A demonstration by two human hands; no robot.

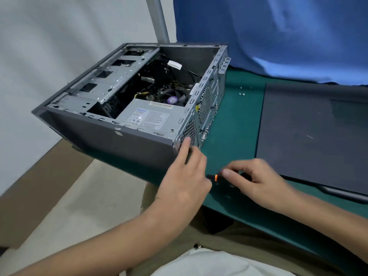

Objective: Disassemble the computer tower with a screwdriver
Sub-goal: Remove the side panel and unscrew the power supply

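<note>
tower shell (99,140): matt grey metal, smooth
drive cage (111,76): bare sheet metal, dull sheen
power supply (127,116): pale grey metal, paper labels
side panel (310,136): matt dark finish, faint scuffs
table top (239,120): green, smooth, matt
backdrop (278,36): blue cloth, creased
screwdriver handle (216,177): black with orange band, blurred, probably plastic

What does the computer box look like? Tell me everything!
The computer tower is a grey metal box lying on its side, open on top. Inside are a silver power supply, black cables, a purple-stickered fan and drive bays. It rests on the green table, one end overhanging the edge. The left hand touches its vented back corner.
</note>
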